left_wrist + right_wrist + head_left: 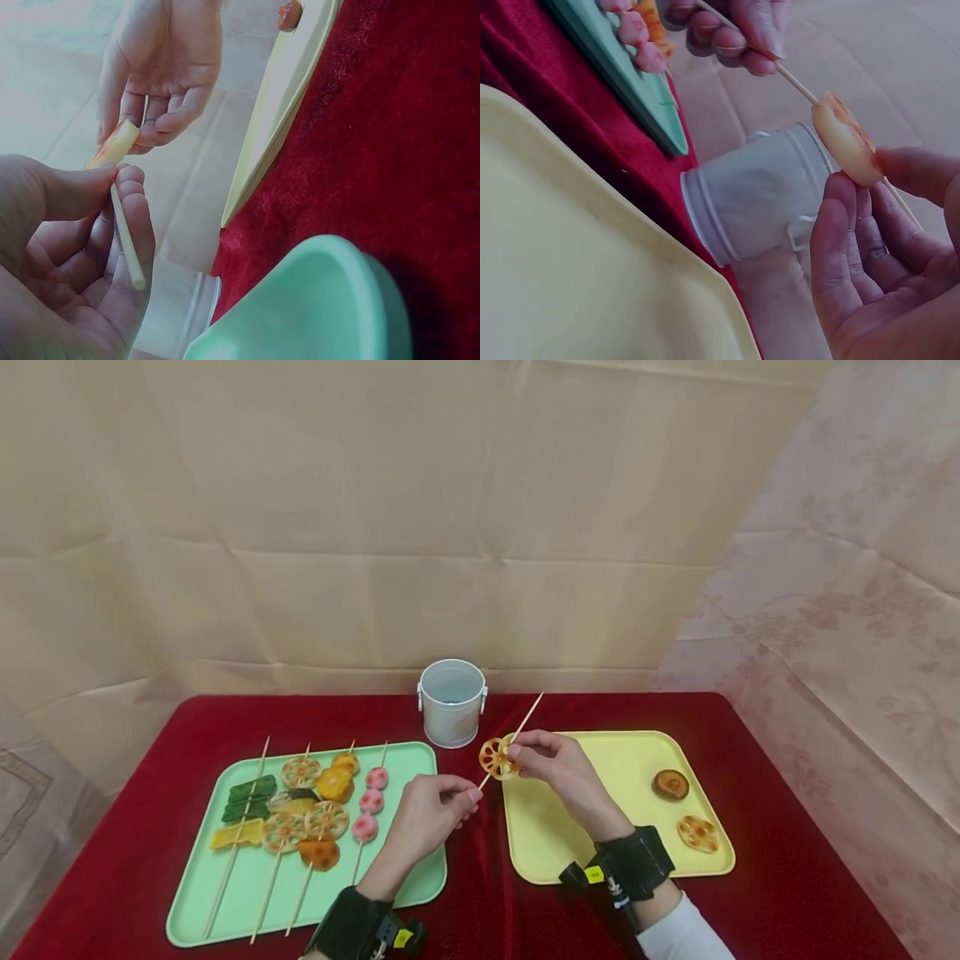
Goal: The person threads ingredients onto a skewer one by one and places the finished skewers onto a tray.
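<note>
My left hand (pixel 431 818) pinches the lower end of a thin wooden skewer (pixel 529 713) between thumb and fingers. Threaded on that skewer is a lotus root slice (pixel 493 758), pale with browned patches and holes, which my right hand (pixel 561 777) grips by its edge. In the right wrist view the slice (pixel 846 144) appears side-on, with the stick coming out on both sides. Both hands are raised between the two trays, the right one over the left edge of the yellow tray (pixel 570 860). A short butt of the skewer (pixel 127 240) sticks out past the left hand's fingertips.
On the yellow tray lie a round brown mushroom-like piece (pixel 670 785) and another lotus root slice (pixel 697 833). The green tray (pixel 187 910) at left holds several loaded skewers, one with pink balls (pixel 371 802). A white metal bucket (pixel 452 718) stands behind my hands.
</note>
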`<action>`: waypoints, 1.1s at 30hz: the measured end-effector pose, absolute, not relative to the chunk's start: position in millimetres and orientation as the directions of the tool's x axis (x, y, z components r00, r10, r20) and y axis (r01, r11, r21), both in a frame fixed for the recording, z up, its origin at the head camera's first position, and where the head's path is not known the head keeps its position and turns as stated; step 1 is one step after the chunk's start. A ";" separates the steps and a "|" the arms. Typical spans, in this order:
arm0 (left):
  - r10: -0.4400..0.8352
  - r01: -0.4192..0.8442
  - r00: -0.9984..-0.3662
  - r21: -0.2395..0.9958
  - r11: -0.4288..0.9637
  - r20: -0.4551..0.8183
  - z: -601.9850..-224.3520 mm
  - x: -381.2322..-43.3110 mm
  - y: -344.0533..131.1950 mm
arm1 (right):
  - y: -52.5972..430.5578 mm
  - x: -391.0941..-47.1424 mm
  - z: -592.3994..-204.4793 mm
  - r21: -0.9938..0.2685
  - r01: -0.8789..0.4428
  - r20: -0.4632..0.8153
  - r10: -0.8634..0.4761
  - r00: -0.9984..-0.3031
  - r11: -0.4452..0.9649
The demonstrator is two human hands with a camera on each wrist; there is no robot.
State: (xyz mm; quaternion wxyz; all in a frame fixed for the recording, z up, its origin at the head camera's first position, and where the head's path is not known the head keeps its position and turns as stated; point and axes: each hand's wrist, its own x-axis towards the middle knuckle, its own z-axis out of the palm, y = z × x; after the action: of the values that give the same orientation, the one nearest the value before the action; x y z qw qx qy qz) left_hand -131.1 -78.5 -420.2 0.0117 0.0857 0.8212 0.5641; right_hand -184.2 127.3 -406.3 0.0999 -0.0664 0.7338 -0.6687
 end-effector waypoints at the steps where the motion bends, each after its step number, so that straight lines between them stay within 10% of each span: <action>1: 0.152 0.128 -0.985 0.930 0.346 0.080 -420.4 -130.9 -78.8 | 126.3 -183.4 -406.9 -0.994 0.034 -0.059 -0.241 -0.969 0.107; 24: 0.147 0.111 -0.987 0.940 0.323 0.066 -419.9 -132.0 -81.5 | 153.6 -187.1 -384.6 -0.979 -0.050 0.010 -0.198 -0.980 0.197; 33: 0.136 0.108 -0.988 0.942 0.316 0.068 -418.7 -130.6 -86.1 | 205.7 -194.7 -368.5 -0.866 -0.139 0.065 -0.168 -0.984 0.481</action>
State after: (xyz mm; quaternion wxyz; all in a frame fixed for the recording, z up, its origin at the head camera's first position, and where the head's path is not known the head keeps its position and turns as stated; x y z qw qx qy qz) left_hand -130.6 -86.1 -418.7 0.0121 0.0754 0.8111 0.5798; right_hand -194.7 205.7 -368.5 0.0143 -0.0893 0.8604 -0.5015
